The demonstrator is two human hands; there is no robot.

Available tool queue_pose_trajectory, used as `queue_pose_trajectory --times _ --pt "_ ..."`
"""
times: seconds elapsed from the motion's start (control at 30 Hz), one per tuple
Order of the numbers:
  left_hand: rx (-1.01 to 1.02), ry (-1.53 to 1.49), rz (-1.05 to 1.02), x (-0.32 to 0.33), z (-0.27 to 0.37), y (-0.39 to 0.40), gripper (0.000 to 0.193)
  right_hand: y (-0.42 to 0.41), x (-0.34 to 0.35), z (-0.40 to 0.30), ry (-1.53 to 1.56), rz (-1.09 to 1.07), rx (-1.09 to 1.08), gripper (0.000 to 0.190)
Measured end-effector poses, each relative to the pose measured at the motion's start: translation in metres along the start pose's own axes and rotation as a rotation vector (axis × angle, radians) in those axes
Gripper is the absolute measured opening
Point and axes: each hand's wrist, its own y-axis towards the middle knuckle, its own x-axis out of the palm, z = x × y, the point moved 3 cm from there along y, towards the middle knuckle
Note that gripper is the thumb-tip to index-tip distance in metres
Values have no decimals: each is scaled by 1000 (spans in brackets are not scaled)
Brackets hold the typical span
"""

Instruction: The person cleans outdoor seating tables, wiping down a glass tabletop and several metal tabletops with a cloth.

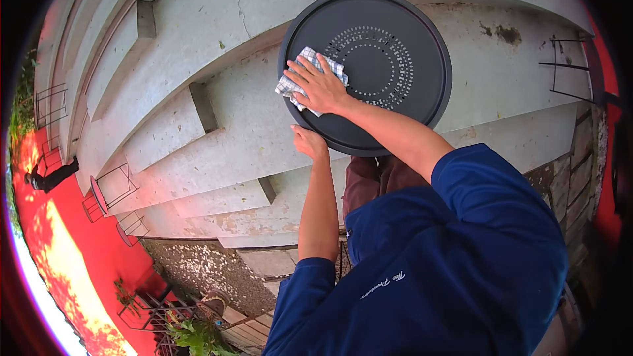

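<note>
A round, dark grey tabletop or large tray (425, 59) with a raised rim and a ring pattern of pale dots lies before me. My right hand (321, 86) presses a blue-and-white checked cloth (309, 57) flat against its left part, the fingers spread over the fabric. Part of the cloth overhangs the rim. At the near left edge, my left hand (310, 142) is curled against the rim; some of its fingers are hidden beneath. What supports the round piece cannot be seen.
Curved pale concrete steps (257, 84) surround me, with raised blocks (168, 128). Small round tables (99, 195) on metal frames stand at the left, near a person in dark clothes (54, 175). A metal frame (568, 66) is at the right. Plants (198, 338) and pebbled ground (212, 267) lie lower left.
</note>
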Motion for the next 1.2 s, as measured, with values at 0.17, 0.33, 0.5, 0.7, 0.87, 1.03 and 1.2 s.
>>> queue_pose_trajectory --times 0.17,0.33,0.5,0.7,0.87,1.03,1.2 --pt "9 -16 10 -2 -2 3 63 40 -6 47 -68 77 -2 57" --pt "-6 -71 -4 -5 7 -2 64 33 -32 126 -211 131 170 56" --pt "-4 -46 6 -3 4 2 62 -21 -79 195 -303 123 250 57" --pt "-21 -6 -1 -3 -3 7 61 -126 -102 153 -280 64 491 61" --pt "-19 -5 36 -3 -3 9 61 -162 -86 68 -231 -62 605 69" --pt "-41 7 25 -4 3 4 60 -137 -55 9 -131 -86 425 71" --pt "3 -29 25 -1 2 2 60 -73 -34 15 -76 -17 290 70"
